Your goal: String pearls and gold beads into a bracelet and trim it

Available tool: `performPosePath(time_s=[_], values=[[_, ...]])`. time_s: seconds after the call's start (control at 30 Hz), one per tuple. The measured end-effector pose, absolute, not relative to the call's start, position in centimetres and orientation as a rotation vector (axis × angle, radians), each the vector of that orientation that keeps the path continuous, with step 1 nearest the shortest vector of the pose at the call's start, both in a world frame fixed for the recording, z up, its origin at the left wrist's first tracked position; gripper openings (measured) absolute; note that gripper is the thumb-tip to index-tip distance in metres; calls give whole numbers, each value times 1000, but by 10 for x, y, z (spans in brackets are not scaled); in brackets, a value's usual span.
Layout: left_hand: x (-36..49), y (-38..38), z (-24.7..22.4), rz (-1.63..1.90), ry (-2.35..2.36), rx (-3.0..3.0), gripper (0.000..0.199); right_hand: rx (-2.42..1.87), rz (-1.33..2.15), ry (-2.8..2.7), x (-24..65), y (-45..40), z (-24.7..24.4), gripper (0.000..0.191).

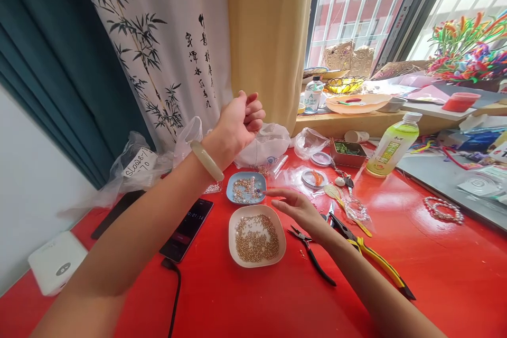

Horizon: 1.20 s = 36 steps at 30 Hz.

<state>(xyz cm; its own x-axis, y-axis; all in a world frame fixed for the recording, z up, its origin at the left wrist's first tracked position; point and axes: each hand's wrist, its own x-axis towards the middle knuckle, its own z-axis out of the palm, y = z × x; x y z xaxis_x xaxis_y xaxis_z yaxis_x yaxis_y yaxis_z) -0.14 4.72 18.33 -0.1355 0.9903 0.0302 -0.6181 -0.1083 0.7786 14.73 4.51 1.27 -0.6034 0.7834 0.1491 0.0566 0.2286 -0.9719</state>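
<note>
My left hand (pixel 241 120) is raised above the red table (pixel 435 274) with its fingers curled shut; what it pinches, if anything, is too small to see. A pale jade bangle (pixel 206 160) circles that wrist. My right hand (pixel 295 206) hovers flat with fingers apart, holding nothing, just right of the blue dish (pixel 233 196) of pearl beads and above the beige dish (pixel 235 251) filled with gold beads.
Black pliers (pixel 311 253) and yellow-handled pliers (pixel 376 260) lie by my right forearm. A phone (pixel 187 228) showing a timer sits left of the dishes. A green drink bottle (pixel 393 145), plastic bags (pixel 265 145), a pearl bracelet (pixel 442 210) and a white box (pixel 55 261) surround the area.
</note>
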Motion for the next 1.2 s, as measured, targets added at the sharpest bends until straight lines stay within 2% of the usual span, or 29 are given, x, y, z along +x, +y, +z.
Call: performPosePath(time_s=[0.17,0.37,0.53,0.7,0.77,0.97,1.2], values=[[16,46,184,1559,730,740,32,-783,1140,-1699,142,43,59,28],[30,48,165,1614,690,931,32,-646,1195,-1711,137,47,107,32],[15,50,134,1642,852,1251,31,-785,1025,-1688,152,60,94,16],[-16,54,94,1231,1102,1516,17,-914,871,-1732,165,74,70,18],[-23,55,83,1171,1101,1513,16,-952,807,-1806,165,76,63,17],[-19,54,72,1112,1093,1436,18,-1031,674,-1965,162,79,50,13],[-9,55,57,1210,1109,1450,18,-1065,549,-2009,160,72,41,15]])
